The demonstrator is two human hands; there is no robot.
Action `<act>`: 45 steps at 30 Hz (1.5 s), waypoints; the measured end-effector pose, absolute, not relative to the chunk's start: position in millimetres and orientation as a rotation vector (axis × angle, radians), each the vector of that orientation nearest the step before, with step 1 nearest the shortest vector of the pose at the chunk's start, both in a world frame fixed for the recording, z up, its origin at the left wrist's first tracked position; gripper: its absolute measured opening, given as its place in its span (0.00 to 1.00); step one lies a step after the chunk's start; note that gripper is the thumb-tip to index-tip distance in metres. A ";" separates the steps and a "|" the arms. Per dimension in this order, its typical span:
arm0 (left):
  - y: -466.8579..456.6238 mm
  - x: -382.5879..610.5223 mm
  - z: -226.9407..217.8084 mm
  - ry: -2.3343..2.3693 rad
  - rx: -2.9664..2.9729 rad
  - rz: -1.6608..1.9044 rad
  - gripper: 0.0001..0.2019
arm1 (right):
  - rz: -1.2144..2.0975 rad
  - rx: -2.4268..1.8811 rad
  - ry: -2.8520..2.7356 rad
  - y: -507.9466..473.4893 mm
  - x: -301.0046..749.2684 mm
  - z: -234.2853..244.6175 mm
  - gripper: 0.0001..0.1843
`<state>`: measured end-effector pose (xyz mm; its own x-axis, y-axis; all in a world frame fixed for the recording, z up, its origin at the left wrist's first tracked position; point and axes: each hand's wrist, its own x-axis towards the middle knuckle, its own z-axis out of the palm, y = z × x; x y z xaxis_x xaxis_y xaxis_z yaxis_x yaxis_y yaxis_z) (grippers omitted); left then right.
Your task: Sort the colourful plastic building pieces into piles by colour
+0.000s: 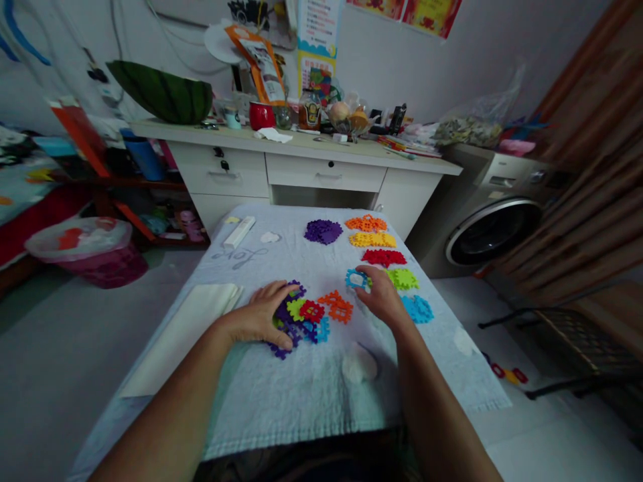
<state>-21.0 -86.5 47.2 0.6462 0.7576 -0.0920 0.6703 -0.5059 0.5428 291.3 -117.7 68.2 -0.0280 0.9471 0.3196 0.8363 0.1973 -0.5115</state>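
My right hand [379, 294] pinches a blue square building piece [356, 278] with a notched edge and an open middle. It is held just left of the lime green pile [403, 278]. My left hand [266, 313] rests with fingers spread around the left side of a mixed heap [294, 328] of purple, green, red and blue pieces. Between the hands lie a few loose orange pieces [340, 309]. Sorted piles line the right side: orange [366, 223], yellow [372, 239], red [384, 257] and blue [418, 308]. A purple pile [323, 231] sits farther back.
A light blue cloth [301, 402] covers the table. A folded cream cloth [185, 335] and a white oblong box [240, 231] lie at its left. Beyond stand a cluttered white desk [221, 175] and a washing machine [482, 194]; a pink bin [95, 258] is left, a chair [567, 341] right.
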 end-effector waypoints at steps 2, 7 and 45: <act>-89.0 -19.3 44.9 1.149 2.335 0.188 0.61 | 0.228 -1.705 -1.888 -131.5 319.4 76.4 0.26; -91.1 -13.2 41.9 1.200 2.343 0.244 0.54 | 0.241 -1.874 -1.820 -168.0 389.3 82.9 0.31; -70.2 7.2 26.9 1.259 2.250 0.910 0.17 | -0.008 -2.171 -1.896 -180.1 395.8 84.7 0.18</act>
<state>7.2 -70.2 26.9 0.3808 0.8588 0.3428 0.5952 -0.5114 0.6199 395.8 -180.1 84.7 0.1490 0.9737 0.1723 0.9751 -0.1157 -0.1893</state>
